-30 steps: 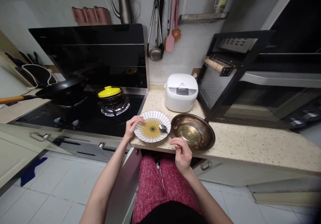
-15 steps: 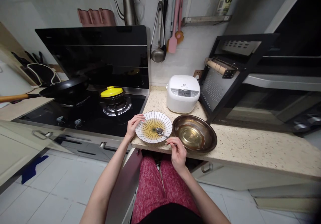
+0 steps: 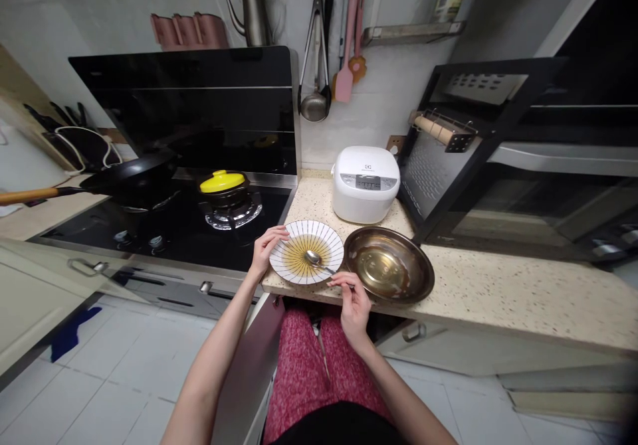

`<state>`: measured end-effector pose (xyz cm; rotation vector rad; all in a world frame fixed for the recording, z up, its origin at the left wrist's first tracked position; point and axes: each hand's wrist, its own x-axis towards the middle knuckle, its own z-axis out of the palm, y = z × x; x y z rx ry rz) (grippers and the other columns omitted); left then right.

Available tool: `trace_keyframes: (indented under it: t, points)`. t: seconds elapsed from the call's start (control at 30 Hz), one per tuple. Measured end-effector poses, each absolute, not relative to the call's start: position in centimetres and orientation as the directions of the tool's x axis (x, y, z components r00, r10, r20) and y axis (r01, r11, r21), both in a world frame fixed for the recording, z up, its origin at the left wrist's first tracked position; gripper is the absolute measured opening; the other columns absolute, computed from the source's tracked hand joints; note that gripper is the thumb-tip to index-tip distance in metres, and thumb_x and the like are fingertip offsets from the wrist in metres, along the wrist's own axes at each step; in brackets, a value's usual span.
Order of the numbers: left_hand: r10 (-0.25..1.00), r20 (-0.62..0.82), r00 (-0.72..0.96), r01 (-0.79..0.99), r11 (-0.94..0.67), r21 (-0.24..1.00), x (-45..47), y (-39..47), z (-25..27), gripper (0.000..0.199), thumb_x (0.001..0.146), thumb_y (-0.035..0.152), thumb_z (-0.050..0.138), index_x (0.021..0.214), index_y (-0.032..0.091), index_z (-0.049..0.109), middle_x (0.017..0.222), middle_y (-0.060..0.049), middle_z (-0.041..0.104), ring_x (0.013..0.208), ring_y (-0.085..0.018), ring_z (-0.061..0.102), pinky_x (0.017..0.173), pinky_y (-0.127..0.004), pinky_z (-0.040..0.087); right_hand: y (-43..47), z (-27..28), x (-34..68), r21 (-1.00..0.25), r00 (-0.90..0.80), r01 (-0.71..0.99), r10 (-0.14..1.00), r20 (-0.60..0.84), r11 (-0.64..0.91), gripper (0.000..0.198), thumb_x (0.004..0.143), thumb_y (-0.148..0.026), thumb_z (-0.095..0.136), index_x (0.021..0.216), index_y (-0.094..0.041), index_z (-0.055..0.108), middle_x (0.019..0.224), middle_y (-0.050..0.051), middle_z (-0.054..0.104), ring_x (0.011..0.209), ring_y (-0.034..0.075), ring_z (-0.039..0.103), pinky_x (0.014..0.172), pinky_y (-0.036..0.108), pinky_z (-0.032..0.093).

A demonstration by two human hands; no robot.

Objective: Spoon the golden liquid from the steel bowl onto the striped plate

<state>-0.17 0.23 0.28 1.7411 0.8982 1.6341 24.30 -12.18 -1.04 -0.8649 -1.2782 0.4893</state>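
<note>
A white plate [image 3: 329,239] with dark radiating lines and a yellow-brown middle lies at the counter's front edge. My left hand [image 3: 267,249] is closed on the plate's left rim, fingertips over the edge. A metal spoon [image 3: 314,258] reaches into the plate from the lower right, its bowl near the plate's middle. Its handle is pinched in my right hand [image 3: 354,302], just beyond the plate's lower right rim. Beside the plate, to the right, sits a wide metal bowl [image 3: 416,269] with a stained inside.
A white rice cooker [image 3: 365,196] stands behind the bowl. On the stove at left are a small pot with a yellow lid [image 3: 222,181] and a black wok [image 3: 129,173]. A dark oven rack [image 3: 433,166] stands at right. Below my left arm a cabinet door [image 3: 252,358] stands ajar.
The spoon's bowl has shifted slightly left within the plate, with my right hand still on its handle. My left hand stays at the rim. The camera view has moved a little.
</note>
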Motion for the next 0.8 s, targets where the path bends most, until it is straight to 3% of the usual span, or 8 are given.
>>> trace_keyframes:
  t: [0.8]
  points:
    - [0.794, 0.608, 0.019, 0.097, -0.606, 0.789, -0.1, 0.1, 0.4, 0.028, 0.097, 0.031, 0.061, 0.083, 0.021, 0.084, 0.100, -0.011, 0.081, 0.122, -0.033, 0.066, 0.113, -0.053, 0.045, -13.1, 1.6, 27.6, -0.736, 0.403, 0.167, 0.635, 0.659, 0.656, 0.019, 0.105, -0.024, 0.052, 0.091, -0.021, 0.066, 0.091, 0.006, 0.071, 0.087, 0.020, 0.070, 0.079, 0.038, 0.061]
